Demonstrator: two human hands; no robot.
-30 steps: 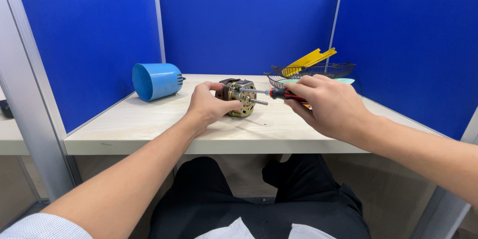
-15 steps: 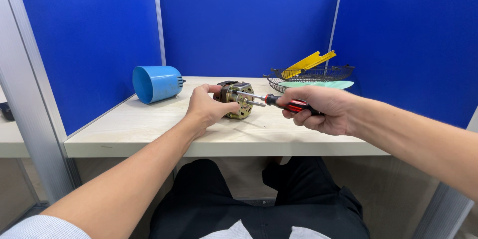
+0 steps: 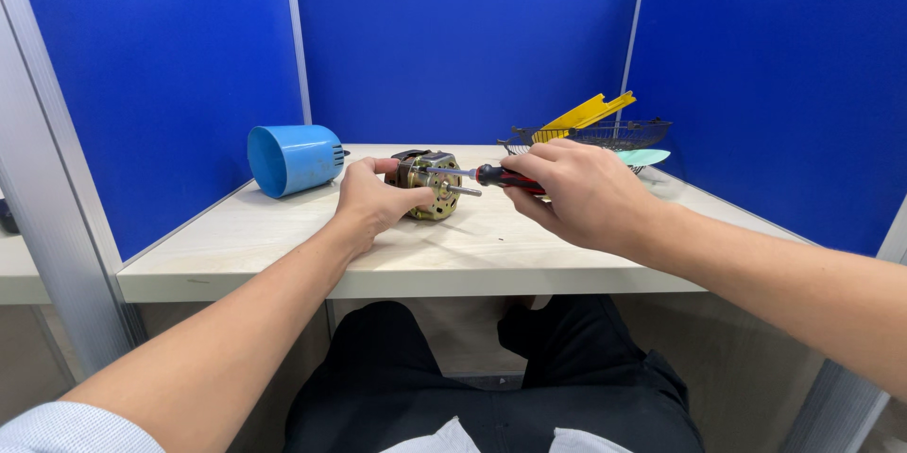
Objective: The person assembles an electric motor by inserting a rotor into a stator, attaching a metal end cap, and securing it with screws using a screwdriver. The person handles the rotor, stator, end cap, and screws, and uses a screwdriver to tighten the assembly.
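The person sits at a light wooden bench (image 3: 491, 255) that is closed in by blue partition walls (image 3: 463, 47) at the back and on both sides. The left hand (image 3: 373, 198) is closed around a small electric motor (image 3: 430, 184), which rests on the bench near the middle, a little closer to the back edge than to the front edge. The thumb lies on top of the motor and the fingers wrap its left side. The motor is brass-coloured with a dark top part, and a short metal shaft points out of its face to the right.

The right hand (image 3: 576, 193) grips a screwdriver (image 3: 477, 174) with a red and black handle. The fingers are curled tight on the handle, so only its front part is visible. The metal blade of the screwdriver runs to the left, almost level, and its tip meets the upper face of the motor, just above the shaft.

A blue plastic cup-shaped cover (image 3: 293, 158) lies on its side near the back left corner of the bench, with the open mouth turned to the front left. Near the back right corner stands a dark wire basket (image 3: 605, 135) with yellow plastic pieces (image 3: 586, 113) leaning out of it. A pale green flat piece (image 3: 644, 157) is just beside the basket, at the right edge.
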